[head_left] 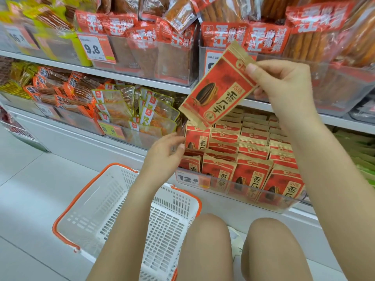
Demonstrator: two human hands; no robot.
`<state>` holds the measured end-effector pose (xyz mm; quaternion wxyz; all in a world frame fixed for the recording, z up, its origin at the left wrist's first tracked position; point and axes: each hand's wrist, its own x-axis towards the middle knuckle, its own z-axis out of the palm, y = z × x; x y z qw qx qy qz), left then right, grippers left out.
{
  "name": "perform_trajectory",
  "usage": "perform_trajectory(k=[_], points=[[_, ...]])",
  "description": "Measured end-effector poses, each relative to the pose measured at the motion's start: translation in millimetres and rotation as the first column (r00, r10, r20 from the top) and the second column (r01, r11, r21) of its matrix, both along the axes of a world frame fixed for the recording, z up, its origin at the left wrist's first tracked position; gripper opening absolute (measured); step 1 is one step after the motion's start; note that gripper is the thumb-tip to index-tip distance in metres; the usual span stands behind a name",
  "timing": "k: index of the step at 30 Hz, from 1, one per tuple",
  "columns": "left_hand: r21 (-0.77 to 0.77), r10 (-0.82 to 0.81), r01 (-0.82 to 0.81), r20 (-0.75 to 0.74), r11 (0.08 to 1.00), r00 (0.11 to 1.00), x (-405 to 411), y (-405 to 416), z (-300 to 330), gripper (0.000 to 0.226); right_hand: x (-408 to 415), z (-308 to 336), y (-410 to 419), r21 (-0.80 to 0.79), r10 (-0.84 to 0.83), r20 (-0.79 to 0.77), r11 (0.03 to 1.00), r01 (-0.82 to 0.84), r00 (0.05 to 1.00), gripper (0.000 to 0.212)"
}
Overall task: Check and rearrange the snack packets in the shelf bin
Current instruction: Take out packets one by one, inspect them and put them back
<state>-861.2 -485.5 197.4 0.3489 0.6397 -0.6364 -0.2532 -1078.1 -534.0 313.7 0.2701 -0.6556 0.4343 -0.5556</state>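
Basket (113, 211): white, orange-rimmed, stood on the floor nearest the person.
Bin (269, 201): clear, held upright rows of red-and-tan packets (251, 179).
Left hand (164, 157): fingers loosely curled, tips at the bin's left packets.
Right hand (284, 86): thumb and fingers pinched one packet (219, 88), tilted, raised above the bin.

The right hand (284, 86) holds a red-and-tan paper snack packet (218, 88) tilted above the clear plastic shelf bin (269, 201), where like packets stand in rows. The left hand (166, 155) touches the bin's left edge. Below the left hand, a white plastic orange-handled basket (121, 216) sits on the floor.
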Motion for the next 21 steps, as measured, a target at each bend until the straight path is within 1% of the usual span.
perform_trajectory(k=[1,2,4,8,12,17,21], points=[[0.025,-0.054,0.052,0.104,0.998,0.993,-0.3,-4.3,-3.5,0.033,4.2,-3.6,-5.0,-0.020,-0.024,-0.005,1.000,0.024,1.000,0.014],[0.052,-0.099,0.092,0.170,0.994,0.980,-1.1,-6.7,-6.8,0.034,8.5,-8.3,-9.7,-0.030,-0.041,-0.026,0.999,0.041,0.999,0.014],[0.057,-0.139,0.130,0.210,0.990,0.968,-1.9,-7.7,-15.7,0.031,14.4,-20.8,-19.5,-0.022,-0.055,-0.092,0.998,0.053,0.994,0.013],[-0.004,-0.131,0.132,0.107,0.991,0.986,0.3,-4.1,-29.0,0.024,17.2,-44.5,-35.1,0.047,-0.049,-0.222,0.997,0.061,0.974,0.007],[-0.011,-0.127,0.128,0.071,0.992,0.989,-0.7,-2.2,-30.2,0.026,25.3,-58.0,-42.7,0.085,-0.024,-0.375,0.995,0.060,0.927,0.016],[-0.025,-0.122,0.124,0.060,0.992,0.991,0.1,-3.2,-33.4,0.027,42.7,-75.4,-55.5,0.149,0.067,-0.593,0.988,0.027,0.802,0.022],[-0.022,-0.115,0.116,0.048,0.993,0.992,-0.5,-1.0,-33.9,0.028,53.1,-89.6,-60.6,0.181,0.087,-0.715,0.981,0.063,0.694,0.023]])
